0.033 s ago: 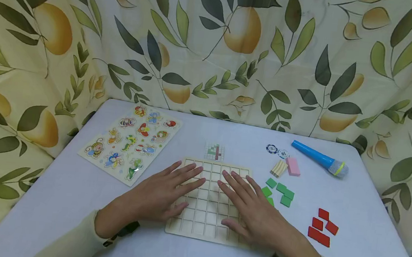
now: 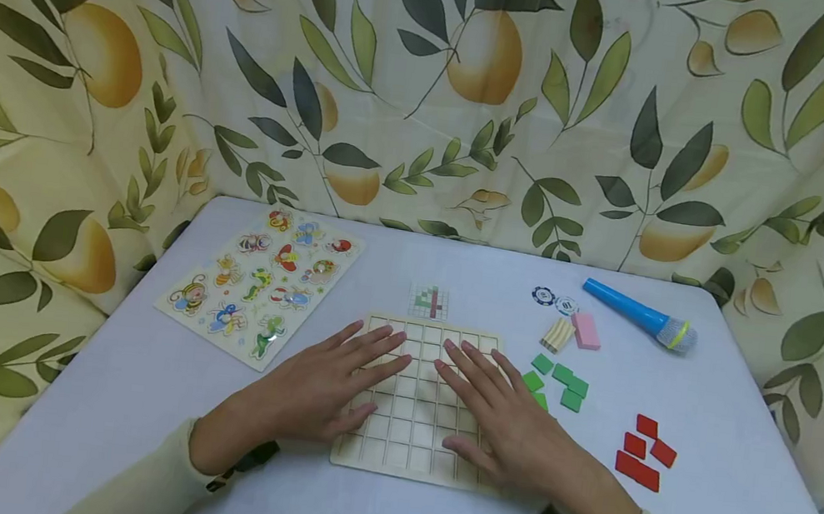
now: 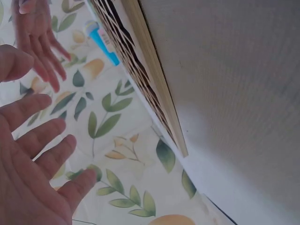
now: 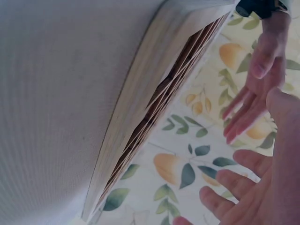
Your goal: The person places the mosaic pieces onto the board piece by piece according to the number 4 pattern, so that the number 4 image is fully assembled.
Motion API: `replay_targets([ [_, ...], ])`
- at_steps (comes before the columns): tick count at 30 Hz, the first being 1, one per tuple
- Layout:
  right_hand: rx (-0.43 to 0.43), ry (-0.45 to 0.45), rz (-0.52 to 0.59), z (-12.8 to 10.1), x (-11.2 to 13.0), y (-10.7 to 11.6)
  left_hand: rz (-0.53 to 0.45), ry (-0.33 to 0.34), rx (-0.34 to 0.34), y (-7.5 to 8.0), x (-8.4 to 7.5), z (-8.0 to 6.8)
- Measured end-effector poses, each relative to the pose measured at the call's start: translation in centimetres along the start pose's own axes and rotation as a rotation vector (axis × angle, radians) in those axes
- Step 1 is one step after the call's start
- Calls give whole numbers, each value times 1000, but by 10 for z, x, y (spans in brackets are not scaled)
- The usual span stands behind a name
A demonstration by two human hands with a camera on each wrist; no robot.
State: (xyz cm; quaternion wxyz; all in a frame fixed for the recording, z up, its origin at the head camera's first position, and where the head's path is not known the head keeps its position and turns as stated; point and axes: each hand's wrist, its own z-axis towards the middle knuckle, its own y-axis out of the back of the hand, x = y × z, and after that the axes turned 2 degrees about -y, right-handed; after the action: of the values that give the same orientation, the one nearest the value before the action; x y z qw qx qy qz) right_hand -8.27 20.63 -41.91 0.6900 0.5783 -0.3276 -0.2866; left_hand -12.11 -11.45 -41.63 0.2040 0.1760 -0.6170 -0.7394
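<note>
A pale wooden grid board [image 2: 408, 434] lies flat in the middle of the white table. Over its left part my left hand [image 2: 326, 386] spreads with fingers straight and nothing held. My right hand [image 2: 511, 418] is spread the same way over the board's right part. Both wrist views show the palms from the side, with the left hand [image 3: 35, 164] and the right hand [image 4: 248, 192] raised above the grid board [image 4: 140, 103]. Just beyond the board's far edge sits a small printed grid card [image 2: 428, 302] with green and red squares.
On the left lies an insect puzzle board [image 2: 247, 281]. To the right are green tiles [image 2: 563, 374], red tiles [image 2: 637, 471], wooden sticks [image 2: 558, 336], a pink block [image 2: 587, 331], two poker chips [image 2: 543, 296] and a blue toy microphone [image 2: 628, 309]. A patterned curtain [image 2: 426, 124] encloses the table.
</note>
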Motion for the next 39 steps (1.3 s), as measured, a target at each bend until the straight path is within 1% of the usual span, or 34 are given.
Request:
replay_targets([
  [3,8,2,16,-1,1,1,-5,-11,-7,-1,-1,0],
  [6,2,9,19,0,2,5,-14,-24,-39,-1,-2,-1],
  [8,-43,24,3,-2,2,11,-47,-25,-78,0,-3,-2],
  [9,-84,33,-1,-4,1,15,-83,-16,-96,1,-4,-4],
  [10,-146,43,0,-6,0,20,-132,3,-114,3,-4,-6],
  [11,-235,47,33,-8,-3,26,-207,44,-125,4,-5,-9],
  [12,-314,27,73,-13,-5,33,-294,96,-132,5,-5,-14],
  [13,-398,-1,117,-17,-9,38,-391,159,-130,5,-6,-19],
  [14,-480,-48,169,-22,-13,43,-491,237,-121,5,-6,-26],
  [15,-552,-107,234,-27,-19,46,-589,318,-111,3,-6,-32],
  [16,-610,-193,306,-34,-25,48,-695,393,-95,0,-5,-39],
  [17,-648,-299,372,-41,-32,47,-788,461,-76,-3,-5,-46],
  [19,-620,-531,474,-53,-46,41,-928,548,-25,-13,-3,-55],
  [20,-579,-637,526,-58,-55,35,-978,572,-8,-17,-3,-58],
  [22,-446,-823,594,-67,-70,25,-1048,582,24,-26,-2,-61],
  [24,-307,-919,620,-73,-82,17,-1047,558,42,-32,-2,-60],
  [25,-247,-944,624,-75,-87,13,-1029,539,51,-34,-3,-60],
  [26,-206,-951,614,-77,-90,9,-1009,521,58,-36,-4,-60],
  [28,-153,-946,589,-79,-94,4,-962,484,72,-38,-5,-60],
  [30,-128,-928,579,-79,-93,1,-921,463,79,-39,-7,-60],
  [33,-88,-901,550,-78,-90,-5,-877,456,85,-41,-9,-61],
  [35,-73,-899,529,-76,-88,-9,-836,447,91,-42,-11,-60],
  [39,-91,-880,446,-71,-89,-16,-736,448,101,-45,-14,-58],
])
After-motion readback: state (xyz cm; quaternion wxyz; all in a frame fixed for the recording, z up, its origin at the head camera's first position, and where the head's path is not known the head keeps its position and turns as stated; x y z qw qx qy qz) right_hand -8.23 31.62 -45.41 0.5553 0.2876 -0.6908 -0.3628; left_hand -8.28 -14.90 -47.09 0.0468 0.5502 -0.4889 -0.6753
